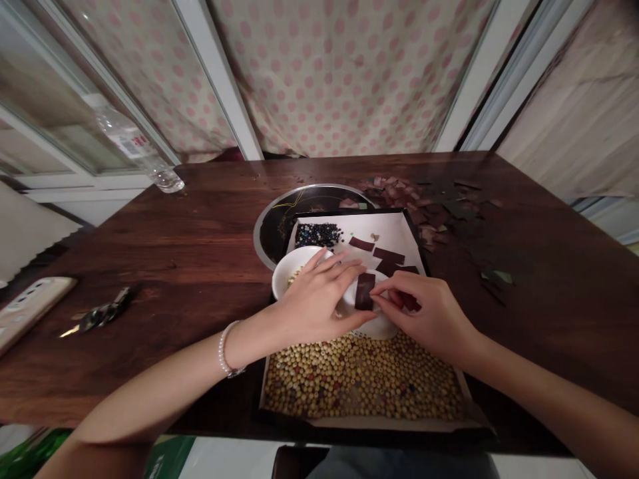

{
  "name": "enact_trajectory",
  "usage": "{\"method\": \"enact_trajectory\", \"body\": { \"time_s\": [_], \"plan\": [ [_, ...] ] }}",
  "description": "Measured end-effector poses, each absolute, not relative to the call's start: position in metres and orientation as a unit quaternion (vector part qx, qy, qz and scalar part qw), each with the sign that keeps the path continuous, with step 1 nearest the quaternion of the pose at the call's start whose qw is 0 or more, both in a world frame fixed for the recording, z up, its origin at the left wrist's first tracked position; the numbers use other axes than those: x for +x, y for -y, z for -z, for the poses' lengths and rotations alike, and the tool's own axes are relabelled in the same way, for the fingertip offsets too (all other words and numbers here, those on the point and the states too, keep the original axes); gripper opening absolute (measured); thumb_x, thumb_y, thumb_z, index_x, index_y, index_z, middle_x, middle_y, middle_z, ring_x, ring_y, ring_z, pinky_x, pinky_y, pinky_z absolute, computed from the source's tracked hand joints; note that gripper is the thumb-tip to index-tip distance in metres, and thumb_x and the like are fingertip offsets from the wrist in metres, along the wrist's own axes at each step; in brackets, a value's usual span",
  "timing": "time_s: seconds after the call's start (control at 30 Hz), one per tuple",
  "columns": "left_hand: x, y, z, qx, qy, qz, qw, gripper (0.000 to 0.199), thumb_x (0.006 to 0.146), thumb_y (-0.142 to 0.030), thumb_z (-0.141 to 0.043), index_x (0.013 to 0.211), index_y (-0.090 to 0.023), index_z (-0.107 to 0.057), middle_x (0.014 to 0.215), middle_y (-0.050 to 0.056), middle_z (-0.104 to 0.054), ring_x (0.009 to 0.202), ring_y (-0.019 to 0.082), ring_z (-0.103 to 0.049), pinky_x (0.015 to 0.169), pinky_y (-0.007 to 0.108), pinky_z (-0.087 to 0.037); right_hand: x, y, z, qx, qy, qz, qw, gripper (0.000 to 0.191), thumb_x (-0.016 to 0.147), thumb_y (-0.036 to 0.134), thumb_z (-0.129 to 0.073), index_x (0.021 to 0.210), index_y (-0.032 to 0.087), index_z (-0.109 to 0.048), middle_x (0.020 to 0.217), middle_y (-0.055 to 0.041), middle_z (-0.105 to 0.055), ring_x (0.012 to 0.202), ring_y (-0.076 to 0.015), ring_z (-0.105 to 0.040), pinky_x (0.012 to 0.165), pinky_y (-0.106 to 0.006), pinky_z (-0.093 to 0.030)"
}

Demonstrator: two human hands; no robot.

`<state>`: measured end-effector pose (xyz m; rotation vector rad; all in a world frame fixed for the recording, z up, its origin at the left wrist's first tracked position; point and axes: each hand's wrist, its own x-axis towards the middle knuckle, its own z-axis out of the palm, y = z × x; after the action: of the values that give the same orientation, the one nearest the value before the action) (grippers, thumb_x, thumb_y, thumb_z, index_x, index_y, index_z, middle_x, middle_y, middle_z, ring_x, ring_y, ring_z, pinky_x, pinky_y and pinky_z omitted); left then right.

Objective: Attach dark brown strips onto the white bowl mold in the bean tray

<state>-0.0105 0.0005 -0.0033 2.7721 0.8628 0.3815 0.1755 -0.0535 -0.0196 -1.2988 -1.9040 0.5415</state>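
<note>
Fingers of the right hand pinch the dark strip at its three-o'clock edge, over the white bowl; the left hand, at nine o'clock, spreads its fingers. A light pinch should avoid creasing.

No wording or number is legible. Far to the left of the grip of the right hand on the dark strip, and beyond it, a clear plastic bottle wears a label with red-pink print — its characters too blurred to make out. Nearer the grip, also beyond and to its left, a dark round panel shows thin gold lines — not a readable sign.
</note>
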Motion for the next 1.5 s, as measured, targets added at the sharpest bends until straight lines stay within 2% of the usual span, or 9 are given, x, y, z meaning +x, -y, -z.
{"method": "enact_trajectory", "body": {
  "time_s": [0.1,0.3,0.5,0.83,1.17,1.5],
  "plan": [
    [-0.010,-0.002,0.004,0.941,-0.296,-0.123,0.106,0.053,0.081,-0.051,-0.051,0.120,-0.016,-0.047,0.123,0.010,-0.057,0.129,0.027,-0.034,0.109,0.051,-0.018,0.176,0.052,0.021,-0.513,0.745,-0.210,0.371,0.010,0.076,0.012,-0.055,0.079,0.017,-0.064,0.057,0.0037,-0.046,0.050,-0.0083,-0.043,0.048,-0.020,-0.035],
    [-0.012,-0.004,0.005,0.940,-0.296,-0.120,0.118,0.055,0.079,-0.054,-0.054,0.119,-0.018,-0.048,0.119,0.008,-0.059,0.128,0.027,-0.037,0.109,0.051,-0.016,0.177,0.052,0.023,-0.509,0.745,-0.223,0.368,0.014,0.076,0.011,-0.054,0.082,0.016,-0.066,0.060,0.0017,-0.054,0.051,-0.0089,-0.047,0.048,-0.020,-0.037],
    [-0.013,-0.006,0.009,0.937,-0.301,-0.132,0.119,0.057,0.074,-0.056,-0.058,0.118,-0.019,-0.050,0.116,0.008,-0.061,0.126,0.027,-0.039,0.108,0.050,-0.020,0.179,0.052,0.023,-0.506,0.747,-0.226,0.366,0.019,0.076,0.009,-0.052,0.086,0.016,-0.068,0.065,-0.0001,-0.060,0.051,-0.0091,-0.048,0.047,-0.020,-0.036],
    [-0.012,-0.007,0.011,0.931,-0.308,-0.149,0.128,0.059,0.071,-0.055,-0.063,0.116,-0.018,-0.052,0.114,0.009,-0.062,0.123,0.027,-0.043,0.107,0.050,-0.023,0.178,0.053,0.023,-0.509,0.732,-0.232,0.389,0.016,0.078,0.013,-0.054,0.087,0.018,-0.067,0.058,0.0028,-0.050,0.050,-0.0089,-0.045,0.047,-0.021,-0.036],
    [-0.012,-0.006,0.011,0.929,-0.294,-0.177,0.142,0.054,0.070,-0.051,-0.066,0.114,-0.023,-0.052,0.114,0.002,-0.063,0.123,0.024,-0.044,0.109,0.050,-0.017,0.175,0.049,0.023,-0.507,0.754,-0.208,0.363,0.011,0.077,0.012,-0.056,0.079,0.017,-0.066,0.064,0.0010,-0.057,0.052,-0.0088,-0.048,0.048,-0.020,-0.037],
    [-0.010,-0.006,0.011,0.933,-0.287,-0.178,0.123,0.056,0.067,-0.054,-0.066,0.112,-0.023,-0.054,0.117,0.005,-0.062,0.120,0.028,-0.047,0.108,0.055,-0.015,0.181,0.042,0.022,-0.535,0.764,-0.154,0.325,0.009,0.078,0.015,-0.053,0.078,0.017,-0.063,0.063,0.0012,-0.053,0.055,-0.0101,-0.047,0.052,-0.022,-0.037]
  ]
}}
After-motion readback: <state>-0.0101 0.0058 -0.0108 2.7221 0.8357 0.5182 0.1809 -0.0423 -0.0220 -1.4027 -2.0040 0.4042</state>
